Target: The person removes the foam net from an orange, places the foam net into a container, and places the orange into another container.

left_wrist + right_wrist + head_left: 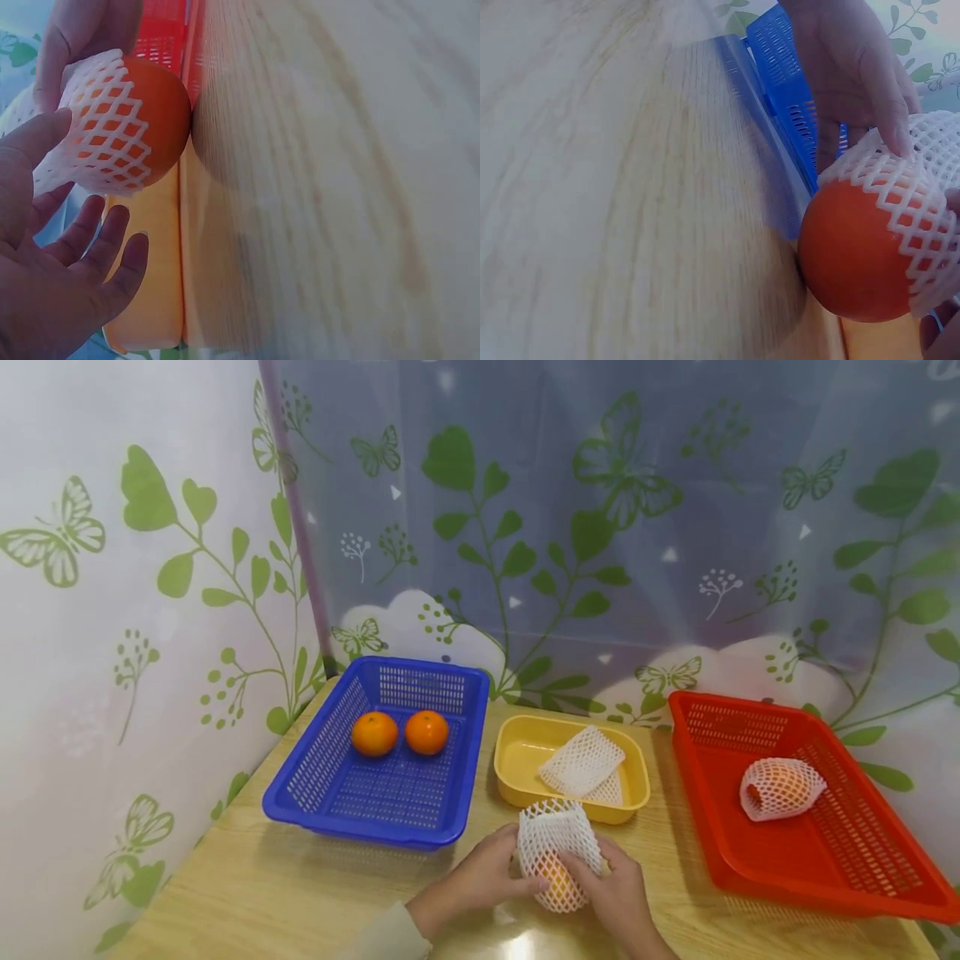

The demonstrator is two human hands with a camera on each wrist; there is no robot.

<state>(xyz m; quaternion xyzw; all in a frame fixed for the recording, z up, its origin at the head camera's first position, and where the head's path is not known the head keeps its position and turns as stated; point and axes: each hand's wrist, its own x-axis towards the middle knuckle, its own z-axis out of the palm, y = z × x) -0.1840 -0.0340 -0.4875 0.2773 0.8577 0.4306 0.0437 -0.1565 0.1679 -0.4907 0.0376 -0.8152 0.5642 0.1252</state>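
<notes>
Both hands hold an orange [171, 120] partly covered by a white foam net sleeve [553, 833], low over the near middle of the table. My left hand [491, 870] grips it from the left, with its thumb on the mesh; in the left wrist view its other fingers spread loosely below. From the other side my right hand [621, 889] holds the net, thumb across the front. The bottom of the orange [851, 255] shows bare in both wrist views, close to the tabletop. The net's loose upper end stands above the fruit.
A blue basket [375, 835] at the left holds two bare oranges [401, 733]. Behind the hands, a yellow tray [517, 785] contains empty foam nets [583, 762]. The red basket [750, 877] at the right holds a netted orange [783, 787]. Patterned curtains stand behind and left.
</notes>
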